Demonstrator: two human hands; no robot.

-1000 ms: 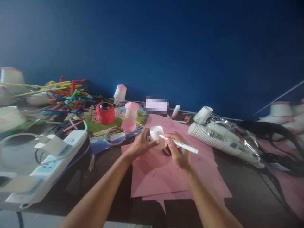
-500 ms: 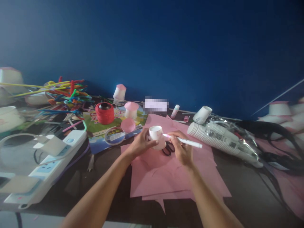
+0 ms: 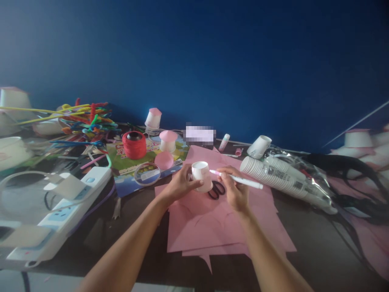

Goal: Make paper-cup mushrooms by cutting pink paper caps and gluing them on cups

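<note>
My left hand [image 3: 181,182] is closed around the left side of a white paper cup [image 3: 201,174], which is upside down with its base upward. Faint pink marks show on the cup's wall. In my right hand [image 3: 235,190] is a white marker [image 3: 247,181], its pink tip pointing left at the cup, a small gap away. Black-handled scissors [image 3: 216,190] lie just right of the cup, their blades hidden. Beneath everything are pink paper sheets [image 3: 206,227].
Left stand a red string spool [image 3: 133,146], pink-topped cups [image 3: 168,142], a tape roll [image 3: 147,174], pipe cleaners [image 3: 91,117] and a power strip [image 3: 60,215]. Right lies a sleeve of stacked paper cups [image 3: 270,174]. A glue stick [image 3: 224,142] stands near the blue wall [image 3: 212,61].
The marker in my right hand has drawn slightly right, away from the cup's wall. My left hand and the cup have barely moved.
</note>
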